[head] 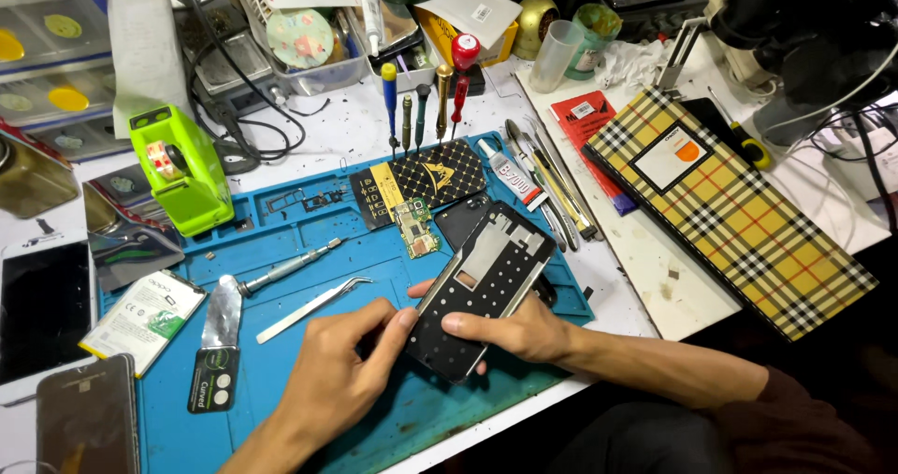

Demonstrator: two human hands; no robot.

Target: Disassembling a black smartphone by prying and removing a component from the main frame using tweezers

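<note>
Cluttered repair bench with a blue silicone work mat (281, 380) in the middle. Far left there's a lime green tape dispenser (182, 170), then a flat metal spatula tool (223, 310) and bent silver tweezers (313, 308) lying on the mat. Left hand (337, 380) is curled, fingertips pinching the lower edge of a black perforated phone frame (482, 287), held tilted just above the mat. Right hand (524, 329) grips it from underneath, thumb on top. Yellow plaid box (739, 208) sits off right.

Two hands: left (332, 380), right (524, 329). One phone frame (482, 287), one blue mat (281, 399), one green tape dispenser (182, 170) at ten o'clock, one plaid case (748, 212) at two o'clock, one tweezers (313, 308).
</note>
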